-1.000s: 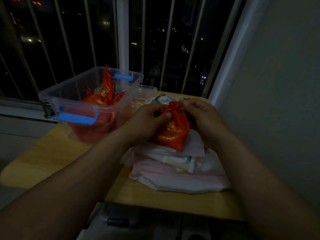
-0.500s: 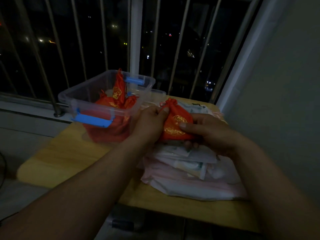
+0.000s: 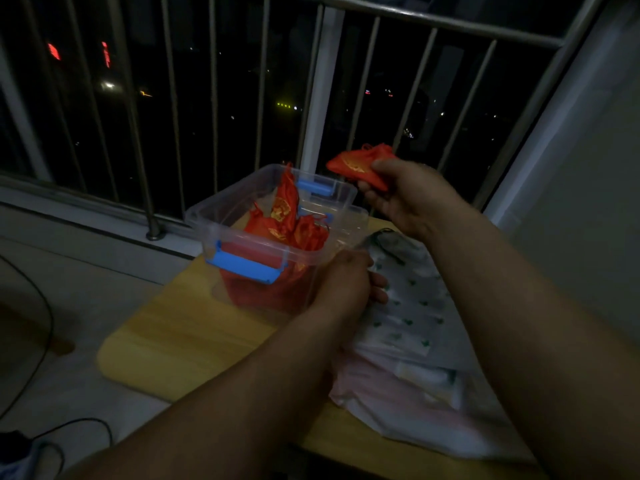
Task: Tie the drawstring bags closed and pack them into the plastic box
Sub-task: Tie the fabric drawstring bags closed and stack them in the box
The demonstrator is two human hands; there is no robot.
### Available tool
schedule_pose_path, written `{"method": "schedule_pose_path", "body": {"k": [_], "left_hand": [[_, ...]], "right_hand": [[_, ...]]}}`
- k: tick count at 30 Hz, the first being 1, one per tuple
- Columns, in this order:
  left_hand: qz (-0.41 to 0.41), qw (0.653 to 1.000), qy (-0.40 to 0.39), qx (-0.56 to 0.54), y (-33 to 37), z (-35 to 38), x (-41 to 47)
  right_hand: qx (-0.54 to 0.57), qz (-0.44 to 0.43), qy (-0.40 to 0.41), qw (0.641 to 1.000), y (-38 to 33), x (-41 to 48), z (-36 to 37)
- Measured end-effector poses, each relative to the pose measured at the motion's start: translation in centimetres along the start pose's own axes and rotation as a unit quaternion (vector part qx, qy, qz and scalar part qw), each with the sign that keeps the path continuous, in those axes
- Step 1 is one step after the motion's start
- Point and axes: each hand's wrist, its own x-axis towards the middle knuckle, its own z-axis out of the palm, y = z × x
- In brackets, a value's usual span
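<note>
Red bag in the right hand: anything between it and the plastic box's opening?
Nothing solid, by the head view. The red bag, pinched in the right hand, hangs just past the plastic box's far rim; only air separates them.

Bare left hand (image 3: 341,282), bare right hand (image 3: 408,195); forearms bare, unsleeved to frame edge.

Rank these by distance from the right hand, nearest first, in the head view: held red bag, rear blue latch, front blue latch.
1. Red bag: held in the right hand, raised near the plastic box's far-right corner.
2. Rear blue latch: on the far wall, just left of the hand.
3. Front blue latch: on the near-left wall, farthest.
</note>
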Motion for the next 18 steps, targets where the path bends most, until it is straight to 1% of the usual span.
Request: {"method": "schedule_pose_path", "body": {"k": [3, 6, 8, 12, 14, 18], "left_hand": [[-0.004, 1.0, -0.006, 0.001, 0.4, 0.0, 0.1], [-0.004, 1.0, -0.015, 0.01, 0.3, -0.1, 0.3], [0.005, 0.999, -0.019, 0.034, 0.5, -0.2, 0.3], [0.022, 0.997, -0.022, 0.077, 0.3, -0.7, 0.8], [0.056, 0.988, -0.011, 0.147, 0.3, -1.1, 1.5], [0.115, 0.944, -0.003, 0.308, 0.1, -1.4, 2.2]], "right_hand": [[-0.063, 0.014, -0.011, 0.998, 0.7, 2.3, 0.9], [-0.124, 0.019, 0.059, 0.99, 2.5, 3.6, -0.5], [-0.129, 0.03, 0.089, 0.987, 3.4, 3.3, -1.9], [-0.108, 0.048, 0.101, 0.988, 4.2, 0.8, -5.5], [-0.121, 0.052, 0.114, 0.985, 4.6, -0.7, -7.3], [-0.168, 0.045, 0.126, 0.977, 5.5, -3.4, -10.8]]}}
